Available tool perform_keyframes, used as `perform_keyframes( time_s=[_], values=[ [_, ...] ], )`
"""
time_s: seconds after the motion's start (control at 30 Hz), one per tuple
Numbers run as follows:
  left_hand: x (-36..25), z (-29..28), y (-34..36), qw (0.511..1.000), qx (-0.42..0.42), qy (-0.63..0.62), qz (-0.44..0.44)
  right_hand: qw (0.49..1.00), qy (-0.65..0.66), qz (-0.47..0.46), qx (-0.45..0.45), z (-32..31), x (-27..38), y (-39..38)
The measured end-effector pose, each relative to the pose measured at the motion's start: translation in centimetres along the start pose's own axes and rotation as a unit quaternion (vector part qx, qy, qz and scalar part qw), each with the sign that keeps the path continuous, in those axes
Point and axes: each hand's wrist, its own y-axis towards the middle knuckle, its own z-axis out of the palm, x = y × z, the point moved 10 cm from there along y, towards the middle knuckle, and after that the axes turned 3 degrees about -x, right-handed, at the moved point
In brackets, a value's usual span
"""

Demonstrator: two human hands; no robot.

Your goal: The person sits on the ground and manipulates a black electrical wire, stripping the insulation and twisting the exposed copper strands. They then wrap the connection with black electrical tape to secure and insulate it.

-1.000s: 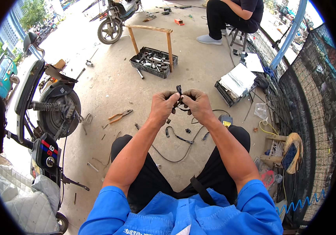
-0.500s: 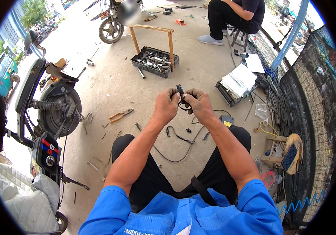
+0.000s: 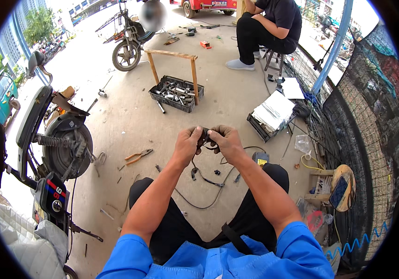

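Head view, looking down from a seated person's eyes: a small black connector [image 3: 206, 137] is pinched between the left hand [image 3: 188, 144] and the right hand [image 3: 226, 142], both closed narrowly on it at chest height, just above picture centre. A thin black cable [image 3: 204, 179] hangs from it and loops on the concrete floor [image 3: 115, 121] between the knees. Whether the connector is one piece or two cannot be told. The work would best be kept close and steady, with the grip placed on the connector body and not on the cable, so that no wire is strained. Orange-handled pliers [image 3: 138, 156] lie at 9 o'clock of the hands; a black tray of sockets and spanners [image 3: 176, 93] sits at 11 o'clock. A dismantled scooter [image 3: 55, 149] stands at far left. Another person [image 3: 269, 28] is seated at 1 o'clock.
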Motion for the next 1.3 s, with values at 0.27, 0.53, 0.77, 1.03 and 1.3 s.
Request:
perform_keyframes(
  time_s=[0.27,0.53,0.77,1.03,1.3],
  values=[
    [-0.3,-0.1,-0.3,0.999,-0.020,0.049,0.002,1.000,-0.003,0.006,0.002,0.0,-0.1,-0.3],
    [-0.1,0.2,-0.2,0.999,-0.013,0.042,0.004,1.000,-0.001,0.020,0.011,0.0,-0.2,-0.2],
    [0.8,0.0,0.1,1.000,0.017,-0.006,-0.004,1.000,0.005,0.021,0.009,0.0,0.1,-0.3],
    [-0.5,0.7,-0.4,0.997,0.037,0.058,0.023,0.999,-0.004,0.042,0.015,-0.1,-0.2,-0.1],
    [-1.0,0.6,-0.6,0.994,0.011,0.098,0.044,0.998,0.010,0.057,0.024,-0.2,-1.1,0.1]
  ],
)
